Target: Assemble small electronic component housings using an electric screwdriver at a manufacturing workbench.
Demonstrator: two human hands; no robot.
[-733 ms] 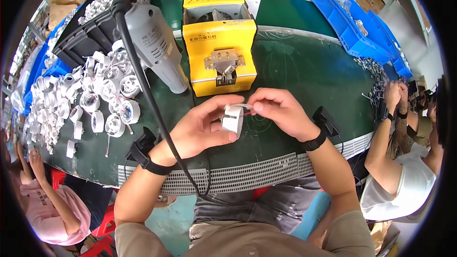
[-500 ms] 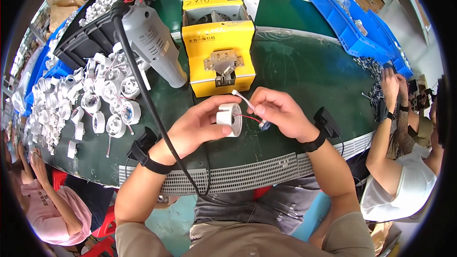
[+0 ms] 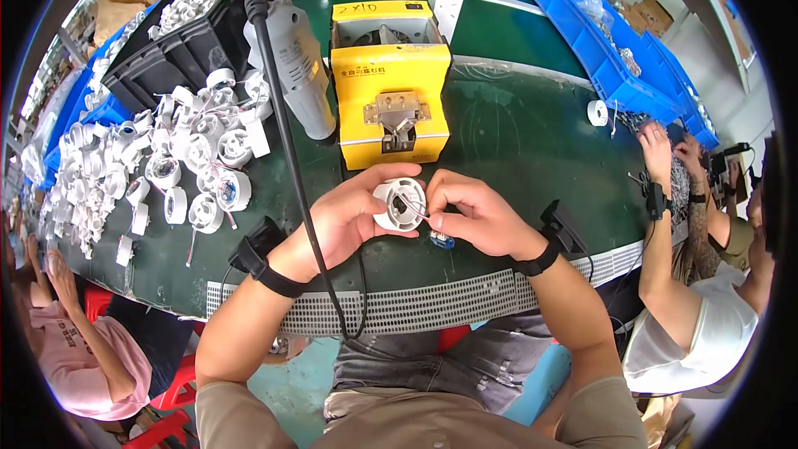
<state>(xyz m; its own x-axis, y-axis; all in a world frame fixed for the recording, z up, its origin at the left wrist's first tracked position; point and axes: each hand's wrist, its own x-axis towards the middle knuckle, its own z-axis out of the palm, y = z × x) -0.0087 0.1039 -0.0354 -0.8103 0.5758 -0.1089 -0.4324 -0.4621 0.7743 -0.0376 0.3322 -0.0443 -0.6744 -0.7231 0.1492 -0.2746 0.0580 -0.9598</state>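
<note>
A white round plastic housing (image 3: pixel 385 209) is gripped between the thumb and fingers of my left hand (image 3: pixel 339 214), its hollow side tilted up toward me. My right hand (image 3: pixel 480 220) pinches thin wires (image 3: pixel 413 204) at the housing's right rim, and the wires run into its opening. Just below those fingertips hangs a small circuit board (image 3: pixel 442 239) with a blue part. Beyond both hands stands a yellow screw-feeding machine (image 3: pixel 391 75) with a metal outlet on its front.
White housings with wires (image 3: pixel 199 150) heap up at left, before a black crate (image 3: pixel 179 58). A grey power screwdriver (image 3: pixel 301 75) and black cable (image 3: pixel 287 133) hang near my left hand. Blue bins (image 3: pixel 615 66) and a co-worker's hands (image 3: pixel 657 150) are at right.
The housing has turned so its opening faces up more. My right hand has brought the wires to its rim; the white connector end no longer sticks up. A white ring now lies by the blue bins.
</note>
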